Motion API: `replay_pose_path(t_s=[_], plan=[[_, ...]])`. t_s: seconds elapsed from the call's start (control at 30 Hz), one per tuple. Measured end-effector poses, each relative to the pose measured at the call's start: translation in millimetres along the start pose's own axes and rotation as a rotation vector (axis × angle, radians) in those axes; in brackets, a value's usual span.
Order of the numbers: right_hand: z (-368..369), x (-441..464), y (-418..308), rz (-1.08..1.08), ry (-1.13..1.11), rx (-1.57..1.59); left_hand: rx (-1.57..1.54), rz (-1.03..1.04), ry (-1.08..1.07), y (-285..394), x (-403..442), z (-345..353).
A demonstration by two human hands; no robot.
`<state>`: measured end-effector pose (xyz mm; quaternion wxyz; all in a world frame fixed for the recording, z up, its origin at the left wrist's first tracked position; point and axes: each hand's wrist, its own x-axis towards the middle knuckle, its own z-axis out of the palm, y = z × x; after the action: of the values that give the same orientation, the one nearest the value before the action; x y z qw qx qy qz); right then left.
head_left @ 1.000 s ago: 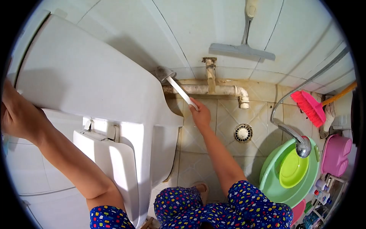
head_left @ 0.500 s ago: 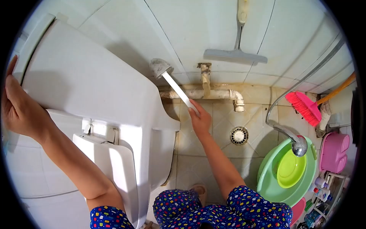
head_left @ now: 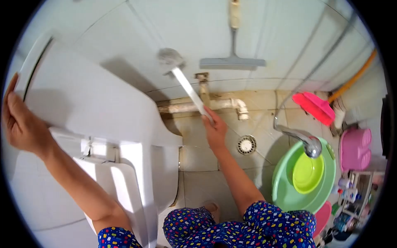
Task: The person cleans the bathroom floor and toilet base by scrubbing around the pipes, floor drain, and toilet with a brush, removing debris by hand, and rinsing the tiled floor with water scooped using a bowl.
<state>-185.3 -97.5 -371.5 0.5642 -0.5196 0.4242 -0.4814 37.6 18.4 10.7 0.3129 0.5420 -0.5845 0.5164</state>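
Note:
My right hand is closed around the lower end of the white handle of a toilet brush. The brush's greyish head points up and away, in front of the tiled wall, slightly blurred. At the far left, my left hand rests against the side of the toilet tank, its fingers stretched out along the tank lid. Below the tank, the white toilet seat cover is partly hidden by my left forearm.
A grey squeegee hangs on the wall above a stained pipe. A floor drain lies right of my hand. At right are a green basin, a shower head, a pink broom and a pink stool.
The view has shifted, so the squeegee, pipe, drain and basin now sit further left. My right hand still grips the brush, and my left hand stays at the tank.

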Motion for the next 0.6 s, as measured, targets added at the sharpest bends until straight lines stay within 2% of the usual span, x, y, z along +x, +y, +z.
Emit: replay_pose_path(t_s=[0.03,0.17,0.2,0.27,0.33,0.4,0.47,0.5,0.57,0.6], plan=[[0.0,3.2,-5.9,-0.047,-0.012,0.007,-0.127,0.102,0.01,-7.5,5.6,3.1],[-24.1,-5.5,1.9,-0.094,-0.021,-0.133,-0.019,-0.157,0.131,-21.7,-16.8,-1.3],[-38.7,-21.4,7.4,-0.055,-0.118,-0.221,-0.045,-0.166,0.143,-36.6,-26.8,-5.2],[-67.8,-59.7,22.0,0.026,-0.237,-0.37,0.205,-0.296,0.13,-76.1,-46.5,-9.0],[-97.7,-97.5,29.3,0.087,-0.284,-0.458,0.269,-0.344,0.12,-64.3,-46.3,-6.2],[-118.7,-116.9,30.6,0.109,-0.29,-0.497,0.314,-0.249,0.032,-77.5,-47.0,-7.2],[-130.2,-132.0,38.4,0.373,-0.378,-0.68,0.342,-0.158,-0.038,-89.2,-43.7,-8.3],[-135.1,-132.8,45.3,0.394,-0.338,-0.681,0.267,-0.109,-0.001,-58.8,-30.4,-1.0],[-145.1,-131.4,55.1,0.329,-0.431,-0.738,0.108,-0.015,0.073,9.6,-4.2,9.8],[-149.9,-129.2,54.9,0.327,-0.403,-0.744,0.054,0.026,0.13,26.2,2.8,11.1]])
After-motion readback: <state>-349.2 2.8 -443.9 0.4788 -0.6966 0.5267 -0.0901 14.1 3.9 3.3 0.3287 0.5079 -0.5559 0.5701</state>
